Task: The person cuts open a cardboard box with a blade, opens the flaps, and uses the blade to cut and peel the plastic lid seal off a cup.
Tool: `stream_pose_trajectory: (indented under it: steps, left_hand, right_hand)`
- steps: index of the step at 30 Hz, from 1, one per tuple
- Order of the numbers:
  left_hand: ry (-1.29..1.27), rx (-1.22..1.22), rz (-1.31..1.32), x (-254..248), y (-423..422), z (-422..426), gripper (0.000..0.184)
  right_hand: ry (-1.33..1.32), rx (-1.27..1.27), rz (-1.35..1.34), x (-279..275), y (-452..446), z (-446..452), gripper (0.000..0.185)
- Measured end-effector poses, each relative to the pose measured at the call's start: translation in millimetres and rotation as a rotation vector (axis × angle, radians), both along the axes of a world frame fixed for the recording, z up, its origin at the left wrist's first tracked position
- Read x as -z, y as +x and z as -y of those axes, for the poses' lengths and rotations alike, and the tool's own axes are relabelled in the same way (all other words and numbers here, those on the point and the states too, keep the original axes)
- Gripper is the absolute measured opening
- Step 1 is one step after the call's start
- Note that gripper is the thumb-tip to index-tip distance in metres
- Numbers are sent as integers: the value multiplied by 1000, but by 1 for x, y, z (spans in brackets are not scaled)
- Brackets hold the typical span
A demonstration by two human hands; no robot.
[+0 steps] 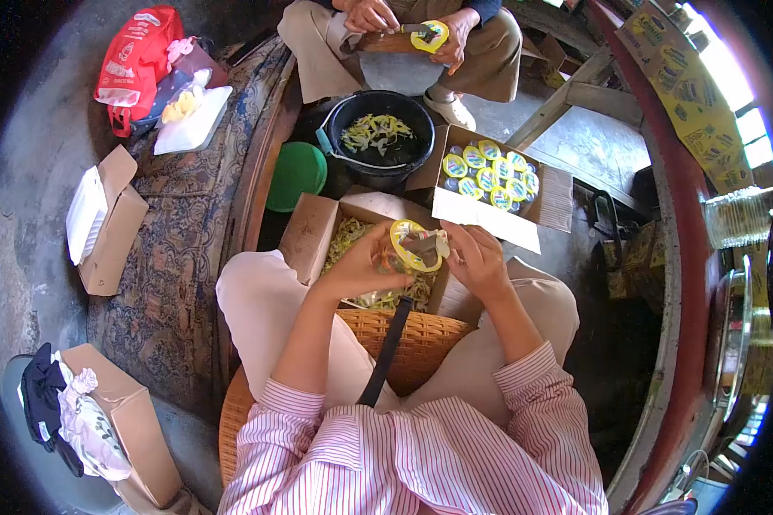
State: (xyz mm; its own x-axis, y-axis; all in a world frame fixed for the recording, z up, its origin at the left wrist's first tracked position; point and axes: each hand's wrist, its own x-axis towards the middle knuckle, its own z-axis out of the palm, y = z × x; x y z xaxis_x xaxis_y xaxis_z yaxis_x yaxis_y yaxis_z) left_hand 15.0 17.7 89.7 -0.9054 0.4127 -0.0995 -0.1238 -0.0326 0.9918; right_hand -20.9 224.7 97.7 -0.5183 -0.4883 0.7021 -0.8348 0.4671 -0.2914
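My left hand [363, 268] is wrapped round a clear cup with a yellow-rimmed printed lid [410, 233], above an open carton [311, 236] holding yellow-green scraps [349, 236]. My right hand [477, 260] is closed beside the cup's right edge, its fingertips at a small pale piece [441, 244]. A dark, flat blade-like shape lies across the cup's lid; which hand grips it is unclear. Just behind, at the right, a box [555, 193] holds several lidded cups [487, 178].
A black bucket [378, 176] with scraps and a green round lid [296, 177] stand ahead. Opposite, a person's hands [455, 43] hold a similar cup and a blade. A patterned mat [180, 232] lies left; a wooden frame [567, 99] stands right.
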Motion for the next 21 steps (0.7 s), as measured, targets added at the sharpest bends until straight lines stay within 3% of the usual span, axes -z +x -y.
stream_pose_trajectory:
  steps: [5, 8, 14, 21]
  left_hand:
    - [-174, -112, -200, 14, 2, -2, 68]
    - [-94, -112, -99, 2, 5, -9, 67]
    - [-135, -72, -209, -2, 7, -15, 65]
    - [-69, 91, 19, 1, 7, -7, 71]
  right_hand:
    - [25, 5, 34, 6, -1, -1, 52]
    - [9, -3, 34, 4, 0, 0, 55]
    - [37, -48, -7, 8, 2, 0, 59]
    - [31, -98, -70, 8, 3, 2, 55]
